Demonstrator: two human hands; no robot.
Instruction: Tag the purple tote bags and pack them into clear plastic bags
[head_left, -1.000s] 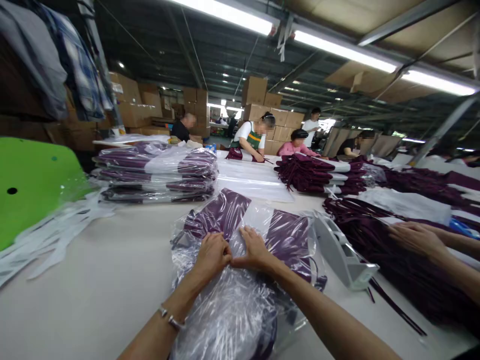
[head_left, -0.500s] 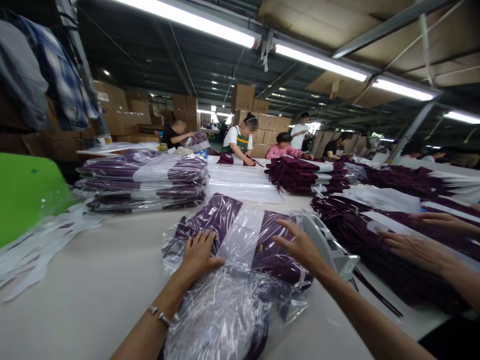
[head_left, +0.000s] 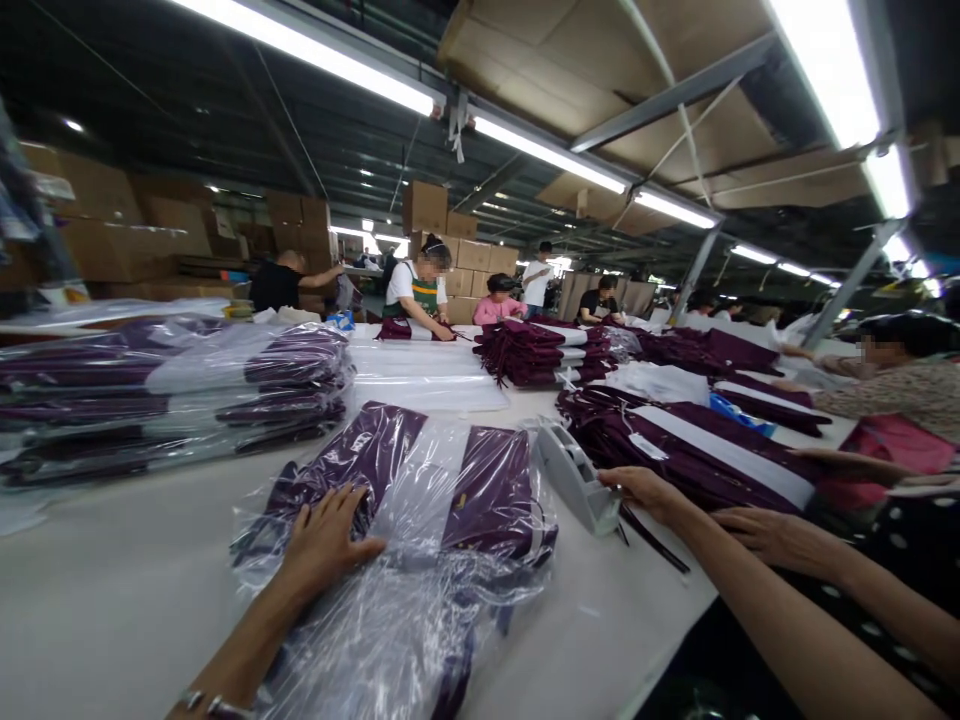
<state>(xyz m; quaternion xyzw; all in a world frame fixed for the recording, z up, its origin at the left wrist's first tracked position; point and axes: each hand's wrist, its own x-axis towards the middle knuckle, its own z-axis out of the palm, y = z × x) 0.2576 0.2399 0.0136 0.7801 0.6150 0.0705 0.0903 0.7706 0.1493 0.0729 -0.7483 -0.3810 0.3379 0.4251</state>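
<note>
My left hand [head_left: 326, 540] lies with spread fingers on a folded purple garment [head_left: 491, 480] in a clear plastic bag [head_left: 367, 635]. A white band crosses the garment's middle, and the bag's loose, crumpled end spreads toward me. My right hand [head_left: 646, 492] is at the near end of a grey tape dispenser [head_left: 576, 485], just right of the bagged garment. Its fingertips are closed on that end; whether they pinch a strip of tape is too small to tell.
Bagged purple garments [head_left: 172, 390] are stacked left. Unbagged purple garments [head_left: 697, 450] lie right, near a co-worker's hand [head_left: 787, 535] in front of a dotted sleeve. White sheets [head_left: 420, 375] lie ahead. Other people work farther back, before cardboard boxes [head_left: 472, 265].
My right hand has moved from above the bagged garment to the tape dispenser, and its fingers have closed. My left hand stays on the bag. The view has swung right.
</note>
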